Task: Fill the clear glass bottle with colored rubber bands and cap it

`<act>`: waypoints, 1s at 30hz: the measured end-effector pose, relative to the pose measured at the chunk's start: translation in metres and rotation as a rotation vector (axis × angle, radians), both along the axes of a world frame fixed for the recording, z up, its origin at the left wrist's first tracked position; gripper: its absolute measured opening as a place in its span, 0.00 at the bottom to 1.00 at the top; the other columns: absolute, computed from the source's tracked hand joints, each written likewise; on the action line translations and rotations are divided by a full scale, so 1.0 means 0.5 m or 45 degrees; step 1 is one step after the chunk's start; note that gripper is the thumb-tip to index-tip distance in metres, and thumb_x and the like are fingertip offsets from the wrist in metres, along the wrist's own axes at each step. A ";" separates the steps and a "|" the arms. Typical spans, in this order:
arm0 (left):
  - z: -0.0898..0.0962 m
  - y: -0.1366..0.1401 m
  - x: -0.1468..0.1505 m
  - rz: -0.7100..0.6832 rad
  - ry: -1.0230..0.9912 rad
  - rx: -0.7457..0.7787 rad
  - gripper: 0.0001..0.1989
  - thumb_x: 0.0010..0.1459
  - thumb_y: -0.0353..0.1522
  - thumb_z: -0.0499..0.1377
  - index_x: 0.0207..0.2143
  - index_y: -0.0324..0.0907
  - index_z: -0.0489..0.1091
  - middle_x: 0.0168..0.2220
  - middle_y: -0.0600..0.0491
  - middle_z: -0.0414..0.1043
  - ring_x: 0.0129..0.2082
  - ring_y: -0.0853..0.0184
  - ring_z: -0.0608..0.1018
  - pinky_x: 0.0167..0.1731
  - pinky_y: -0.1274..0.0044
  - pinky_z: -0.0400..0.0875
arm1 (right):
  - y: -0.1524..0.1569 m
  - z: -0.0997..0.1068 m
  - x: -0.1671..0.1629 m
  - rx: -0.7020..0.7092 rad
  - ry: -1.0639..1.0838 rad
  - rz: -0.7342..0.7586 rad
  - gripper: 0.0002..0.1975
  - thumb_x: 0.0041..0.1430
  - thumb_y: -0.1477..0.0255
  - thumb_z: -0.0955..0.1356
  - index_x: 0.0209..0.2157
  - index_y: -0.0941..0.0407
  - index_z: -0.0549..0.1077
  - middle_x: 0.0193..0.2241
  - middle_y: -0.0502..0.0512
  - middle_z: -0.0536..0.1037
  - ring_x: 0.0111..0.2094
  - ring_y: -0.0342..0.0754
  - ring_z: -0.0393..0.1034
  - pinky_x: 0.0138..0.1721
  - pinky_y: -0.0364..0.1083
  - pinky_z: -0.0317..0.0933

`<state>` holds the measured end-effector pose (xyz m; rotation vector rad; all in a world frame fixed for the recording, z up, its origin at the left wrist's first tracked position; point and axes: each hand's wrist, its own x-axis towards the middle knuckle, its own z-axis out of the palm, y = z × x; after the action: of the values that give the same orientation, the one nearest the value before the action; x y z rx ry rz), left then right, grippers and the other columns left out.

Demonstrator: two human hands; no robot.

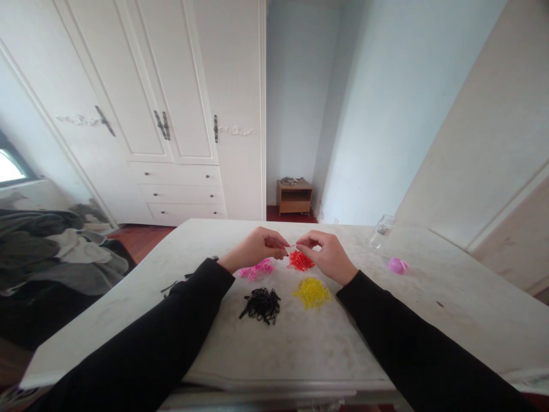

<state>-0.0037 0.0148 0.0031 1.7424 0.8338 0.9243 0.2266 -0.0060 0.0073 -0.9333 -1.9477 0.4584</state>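
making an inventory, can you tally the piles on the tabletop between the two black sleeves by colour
black pile: 1
yellow pile: 1
red pile: 1
pink pile: 1
total: 4 piles; the pieces within each overlap too much to count

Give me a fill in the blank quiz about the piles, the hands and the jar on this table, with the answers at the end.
1. The pile showing between the left hand and the right hand is ____ in colour.
2. Immediately left of the yellow pile is a ____ pile.
3. The pink pile is nearer to the ____ hand.
4. The clear jar is nearer to the ____ hand.

Missing words: red; black; left; right.
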 end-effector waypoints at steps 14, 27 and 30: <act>-0.005 -0.012 0.021 0.066 0.056 0.098 0.07 0.53 0.34 0.70 0.30 0.38 0.80 0.25 0.50 0.80 0.24 0.69 0.79 0.29 0.78 0.74 | 0.000 0.000 0.000 -0.042 -0.031 0.051 0.02 0.58 0.75 0.73 0.32 0.57 0.81 0.28 0.53 0.83 0.29 0.46 0.76 0.35 0.45 0.67; -0.002 -0.011 0.021 0.134 -0.032 0.060 0.08 0.53 0.35 0.71 0.32 0.38 0.82 0.24 0.49 0.80 0.25 0.67 0.80 0.32 0.76 0.77 | -0.003 0.003 -0.001 -0.085 -0.016 0.056 0.04 0.58 0.75 0.72 0.32 0.56 0.82 0.28 0.53 0.84 0.29 0.46 0.75 0.35 0.46 0.67; 0.000 -0.014 0.022 0.121 -0.012 0.063 0.10 0.52 0.37 0.72 0.31 0.38 0.82 0.24 0.49 0.80 0.25 0.67 0.79 0.31 0.76 0.76 | -0.003 0.003 -0.001 -0.090 -0.010 0.063 0.03 0.58 0.74 0.72 0.32 0.56 0.81 0.27 0.52 0.83 0.28 0.46 0.75 0.34 0.46 0.67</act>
<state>0.0073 0.0077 0.0032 1.7519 0.9011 1.0231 0.2260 -0.0077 0.0086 -0.9339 -1.9765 0.5558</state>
